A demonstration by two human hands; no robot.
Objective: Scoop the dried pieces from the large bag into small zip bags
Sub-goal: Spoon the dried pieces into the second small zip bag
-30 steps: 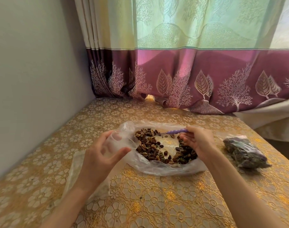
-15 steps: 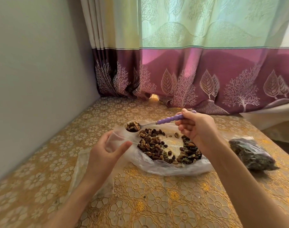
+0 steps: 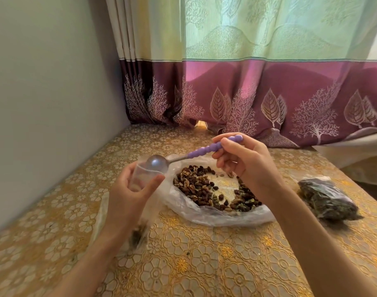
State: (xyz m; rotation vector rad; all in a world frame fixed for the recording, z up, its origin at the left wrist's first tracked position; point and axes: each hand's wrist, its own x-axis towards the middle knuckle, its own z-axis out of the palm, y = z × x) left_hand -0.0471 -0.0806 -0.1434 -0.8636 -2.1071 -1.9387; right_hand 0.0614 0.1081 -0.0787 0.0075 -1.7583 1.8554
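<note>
Between the two hands, at the mouth of a small clear zip bag (image 3: 143,179), the metal bowl of a spoon (image 3: 157,163) is turned over, its rounded back facing up; the left hand (image 3: 130,195) curls its thumb and fingers round the top of that bag and holds it open, while the rest of the bag hangs below the wrist with a small dark clump of dried pieces (image 3: 138,233) blurred at its bottom; the right hand (image 3: 245,162) pinches the spoon by its purple beaded handle (image 3: 211,147), thumb on top and fingers folded beneath, the handle slanting up and away from the left hand. Just under the right hand and right of the left hand lies the large bag (image 3: 215,218), a crumpled clear sack spread open on the gold floral tablecloth (image 3: 204,264); its brown and dark pieces form a ring with bare plastic showing in the middle. Further out beyond the right forearm, well apart from the large bag, a filled bag (image 3: 326,200) of dark pieces rests on the cloth. Past both hands hangs a green and purple curtain (image 3: 247,82); a plain wall (image 3: 44,93) stands beyond the left hand.
</note>
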